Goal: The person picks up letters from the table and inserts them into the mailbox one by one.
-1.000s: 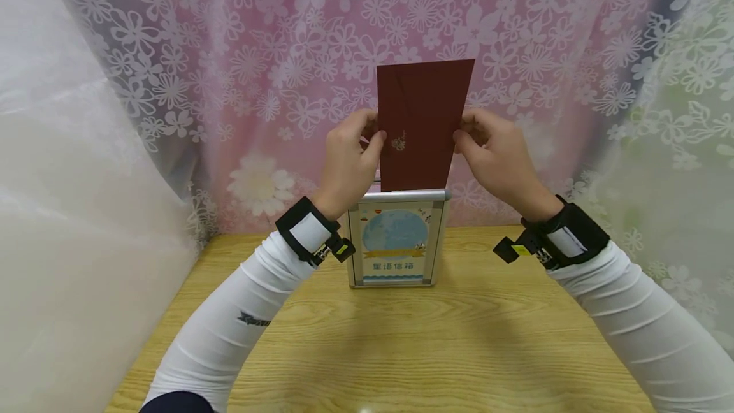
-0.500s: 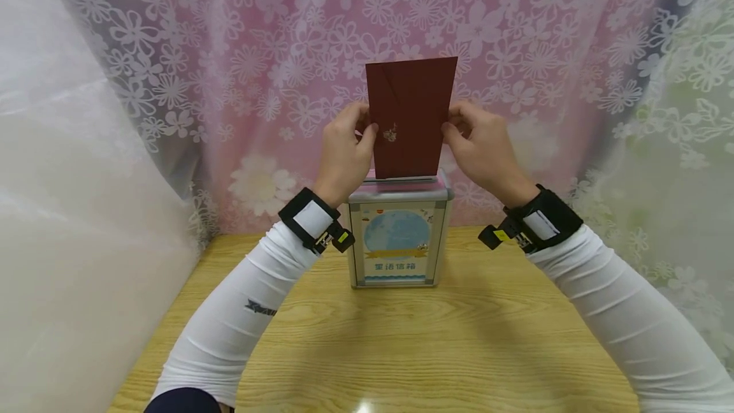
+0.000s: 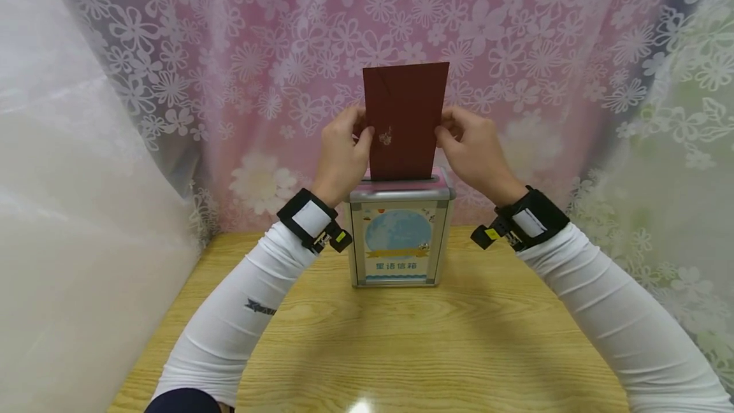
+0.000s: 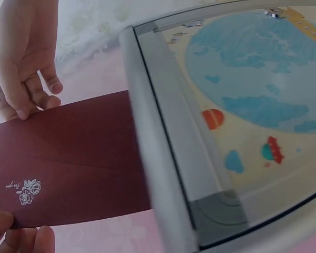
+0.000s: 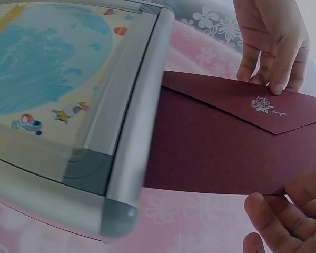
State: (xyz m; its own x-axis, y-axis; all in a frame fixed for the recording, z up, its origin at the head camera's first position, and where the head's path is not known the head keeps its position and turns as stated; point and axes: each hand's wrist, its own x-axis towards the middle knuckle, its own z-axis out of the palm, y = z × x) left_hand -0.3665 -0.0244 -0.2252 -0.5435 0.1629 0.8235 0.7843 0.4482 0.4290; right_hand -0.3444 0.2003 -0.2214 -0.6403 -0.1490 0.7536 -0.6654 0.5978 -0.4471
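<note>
A dark red envelope [image 3: 406,107] with a small white rose print stands upright over a metal-framed letter box [image 3: 401,234]. Its lower edge sits at the slot in the pink top of the box. My left hand [image 3: 344,152] pinches the envelope's left edge between thumb and fingers, and my right hand [image 3: 474,152] pinches the right edge. In the right wrist view the envelope's pointed flap [image 5: 237,103] faces the camera. Both wrist views show the box's rounded frame hiding the envelope's lower end.
The box stands on a wood-grain table [image 3: 367,336]. A pink floral curtain [image 3: 298,50] hangs right behind it, with a whitish sheet [image 3: 86,145] on the left and a pale floral one [image 3: 688,145] on the right.
The envelope has shifted left and down from in front of the box top to its slot, both hands still pinching it. My right hand has moved left the most.
</note>
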